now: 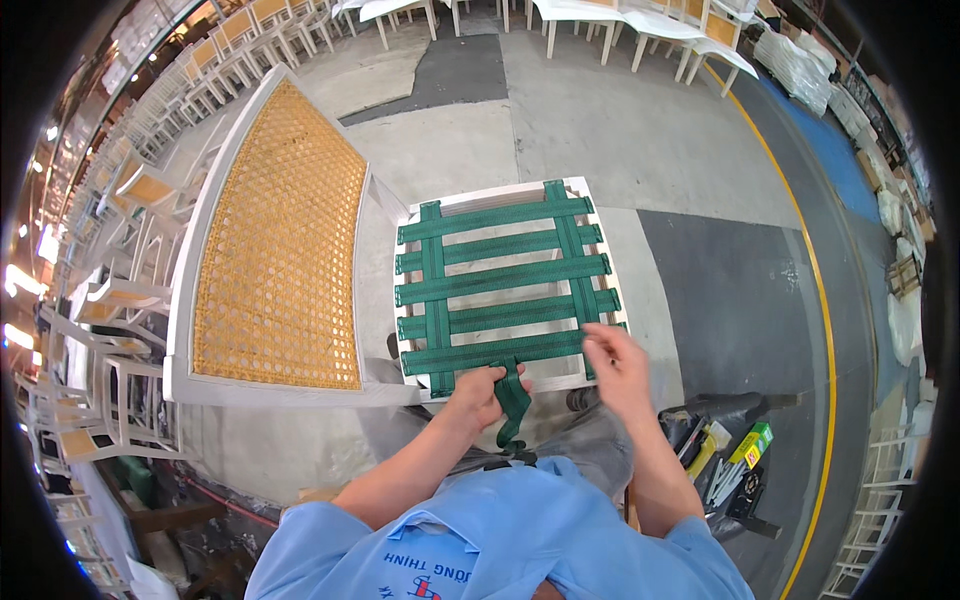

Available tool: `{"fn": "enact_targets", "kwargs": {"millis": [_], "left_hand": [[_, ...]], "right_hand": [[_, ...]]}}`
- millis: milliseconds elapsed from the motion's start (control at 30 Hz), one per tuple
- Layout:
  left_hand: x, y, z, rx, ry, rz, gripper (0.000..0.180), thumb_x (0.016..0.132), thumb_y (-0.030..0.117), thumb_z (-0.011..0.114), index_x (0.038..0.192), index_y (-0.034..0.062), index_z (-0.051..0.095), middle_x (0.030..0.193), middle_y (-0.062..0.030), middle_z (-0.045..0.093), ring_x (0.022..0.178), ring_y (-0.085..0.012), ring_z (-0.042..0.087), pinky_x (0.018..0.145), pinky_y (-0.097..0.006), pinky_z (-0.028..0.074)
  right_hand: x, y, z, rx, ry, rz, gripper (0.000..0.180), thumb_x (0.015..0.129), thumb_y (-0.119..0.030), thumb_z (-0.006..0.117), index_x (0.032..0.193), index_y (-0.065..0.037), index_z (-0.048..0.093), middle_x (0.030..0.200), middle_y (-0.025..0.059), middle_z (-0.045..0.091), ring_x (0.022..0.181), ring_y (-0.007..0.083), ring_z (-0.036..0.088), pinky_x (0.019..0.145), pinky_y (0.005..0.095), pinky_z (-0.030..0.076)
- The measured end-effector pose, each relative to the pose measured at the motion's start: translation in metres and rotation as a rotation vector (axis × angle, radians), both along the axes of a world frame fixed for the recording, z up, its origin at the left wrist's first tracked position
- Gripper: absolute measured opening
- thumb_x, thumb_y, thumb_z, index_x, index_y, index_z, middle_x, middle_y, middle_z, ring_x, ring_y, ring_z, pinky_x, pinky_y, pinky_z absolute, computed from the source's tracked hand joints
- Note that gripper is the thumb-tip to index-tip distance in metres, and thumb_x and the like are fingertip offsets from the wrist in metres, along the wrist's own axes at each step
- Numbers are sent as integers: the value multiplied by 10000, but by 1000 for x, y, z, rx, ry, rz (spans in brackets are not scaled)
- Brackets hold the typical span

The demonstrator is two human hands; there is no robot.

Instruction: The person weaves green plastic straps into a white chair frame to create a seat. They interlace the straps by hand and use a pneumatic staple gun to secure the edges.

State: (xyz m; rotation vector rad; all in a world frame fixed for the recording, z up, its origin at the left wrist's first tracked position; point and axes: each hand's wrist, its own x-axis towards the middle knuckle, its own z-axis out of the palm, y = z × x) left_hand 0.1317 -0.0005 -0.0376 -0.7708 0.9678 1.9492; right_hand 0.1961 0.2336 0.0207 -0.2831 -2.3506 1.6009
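A white wooden chair frame [607,235] stands in front of me, its seat crossed by woven green webbing straps [505,268]. Five run left to right, over and under two that run away from me. At the near edge of the seat, my left hand [482,392] grips a loose green webbing strap [513,400], whose tail hangs folded toward my lap. My right hand [618,368] is at the near right corner, beside the end of the nearest crosswise strap. Its fingers are curled, and what they hold, if anything, is hidden.
The chair's cane backrest [285,235] rises on the left. Several white chairs [140,240] crowd the left and far sides. On the right, a dark tool bag [735,465] holds tools and a green-yellow box [752,445]. A yellow floor line [822,290] curves beyond it.
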Motion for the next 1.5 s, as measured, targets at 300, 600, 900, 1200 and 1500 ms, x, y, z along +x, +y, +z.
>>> {"fn": "enact_targets", "kwargs": {"millis": [300, 600, 900, 1200, 1500], "left_hand": [[-24, 28, -9, 288, -199, 344, 323, 914, 5, 494, 1218, -107, 501, 1126, -259, 618, 1009, -366, 650, 962, -536, 558], [-13, 14, -19, 408, -171, 268, 341, 908, 21, 513, 1234, -77, 490, 1017, -194, 626, 912, -341, 643, 916, -518, 554], [16, -21, 5, -572, 1019, -717, 479, 1023, 243, 619, 1477, 97, 578, 1296, -118, 682, 1061, -233, 707, 920, -406, 572], [-104, 10, 12, -169, 371, -322, 475, 1062, 217, 569, 1517, 96, 505, 1174, -108, 653, 853, -242, 732, 652, -350, 593], [-154, 29, -38, 319, -38, 68, 200, 1026, 164, 603, 1180, 39, 575, 1021, -121, 663, 851, -280, 702, 666, -379, 615]], "right_hand": [[-88, -31, -35, 642, -346, 391, 328, 1032, -296, 579, 930, -36, 752, 934, 149, 752, 920, 351, 718, 868, 448, 549], [-99, -66, -43, 113, -623, 242, 311, 928, -357, 734, 848, -57, 745, 793, 142, 730, 760, 309, 724, 676, 407, 537], [-113, -36, -40, 116, -123, 86, 207, 929, -182, 737, 927, 21, 701, 719, 111, 656, 652, 169, 593, 623, 346, 472], [-175, -33, -39, 459, 104, 193, 227, 920, -239, 733, 970, -20, 760, 907, 142, 755, 840, 389, 704, 791, 480, 550], [-262, -25, -57, 586, -886, 508, 564, 964, -568, 581, 1024, -52, 802, 1001, 207, 774, 990, 415, 735, 937, 485, 557]]}}
